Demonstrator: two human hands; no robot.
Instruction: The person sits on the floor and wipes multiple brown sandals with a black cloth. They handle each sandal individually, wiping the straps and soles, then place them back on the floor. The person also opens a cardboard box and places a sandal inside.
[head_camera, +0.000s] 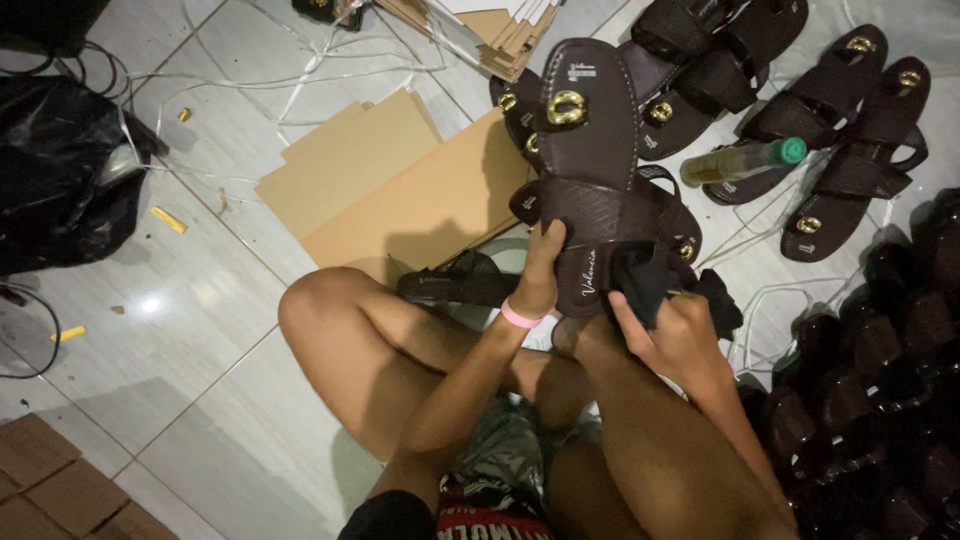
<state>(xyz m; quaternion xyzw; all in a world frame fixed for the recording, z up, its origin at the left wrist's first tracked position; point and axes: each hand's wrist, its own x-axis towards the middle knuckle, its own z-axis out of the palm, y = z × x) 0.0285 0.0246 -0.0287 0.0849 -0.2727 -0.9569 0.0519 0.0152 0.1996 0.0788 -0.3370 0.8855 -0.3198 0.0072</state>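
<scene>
A dark brown sandal (590, 170) with a gold buckle is being held up above the person's knees, toe pointing away. The left hand (540, 265) is gripping its heel edge, fingers closed around it, while the right hand (675, 325) is clenching a black cloth (640, 280) and pressing it against the sandal's heel. Just beyond, more brown sandals (840, 130) are lying on the tiled floor (180, 330), a green-capped bottle (745, 160) resting across them, with cardboard sheets (400, 190) to the left.

Matt brown leather-look sandal (590, 150) — shiny gold metal buckle (566, 107); glossy floor tiles (170, 300).
</scene>
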